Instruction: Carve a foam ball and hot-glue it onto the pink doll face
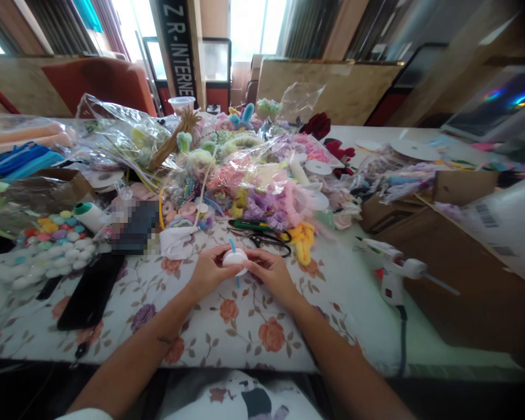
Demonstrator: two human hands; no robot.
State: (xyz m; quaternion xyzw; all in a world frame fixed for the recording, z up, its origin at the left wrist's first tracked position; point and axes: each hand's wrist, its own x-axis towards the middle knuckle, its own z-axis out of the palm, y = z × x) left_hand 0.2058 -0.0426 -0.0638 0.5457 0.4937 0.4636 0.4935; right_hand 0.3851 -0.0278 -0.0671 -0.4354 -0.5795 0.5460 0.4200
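In the head view, my left hand and my right hand are both closed around a small white round piece, just above the flowered cloth. A thin light-blue strip sticks out beyond its far side, and a bit of blue shows below it too. My fingers hide part of the piece, so its exact kind cannot be made out. Just past my right hand lie a pair of dark-handled scissors, a green and black cutter and a yellow fuzzy bundle.
A heap of craft supplies in plastic bags fills the back of the table. To the right are a white glue gun with its cord and a cardboard box. On the left lie a black phone-like slab, pom-poms and a thread spool.
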